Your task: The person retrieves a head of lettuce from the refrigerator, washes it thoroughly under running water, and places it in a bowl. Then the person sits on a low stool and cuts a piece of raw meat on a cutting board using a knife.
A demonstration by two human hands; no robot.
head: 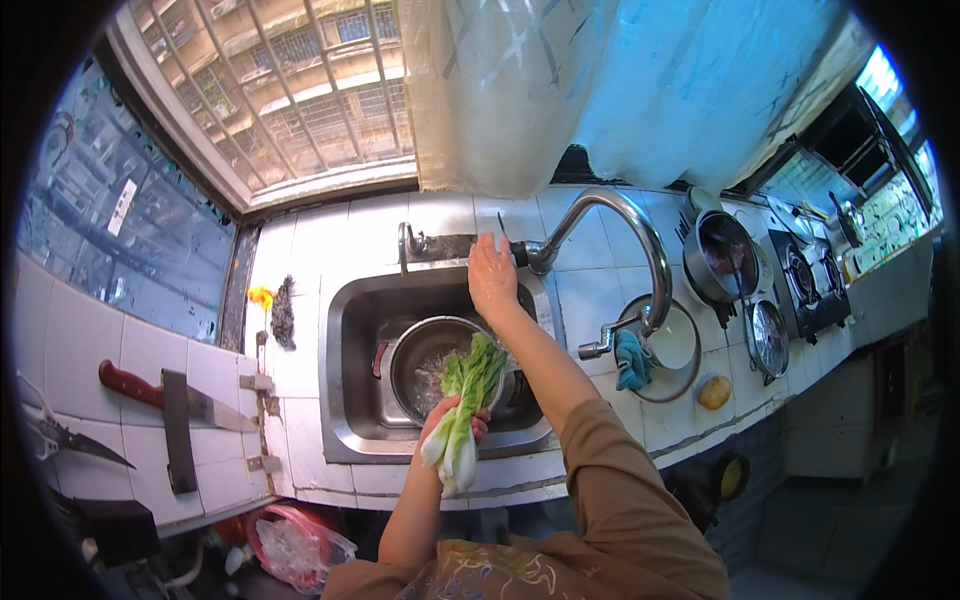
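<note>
My left hand (pixel 478 421) grips a bunch of leafy greens (pixel 469 409) with pale white stalks, its leafy end over a metal pot (pixel 405 337). The pot stands in the stainless steel sink (pixel 352 442), with rippling water inside. My right hand (pixel 493 277) is stretched flat across the sink's back edge, wet and holding nothing, beside the base of the chrome gooseneck faucet (pixel 652 240). Whether its fingertips touch the fitting behind them cannot be made out. The faucet's spout hangs to the right, outside the sink.
Right of the sink are a round tray (pixel 694 367) with a bowl, a blue cloth (pixel 631 360), a potato (pixel 714 391), a large pot (pixel 720 255) and a gas stove (pixel 806 277). A knife (pixel 135 384) and scissors (pixel 64 435) hang at left; a scouring pad (pixel 283 311) lies nearby.
</note>
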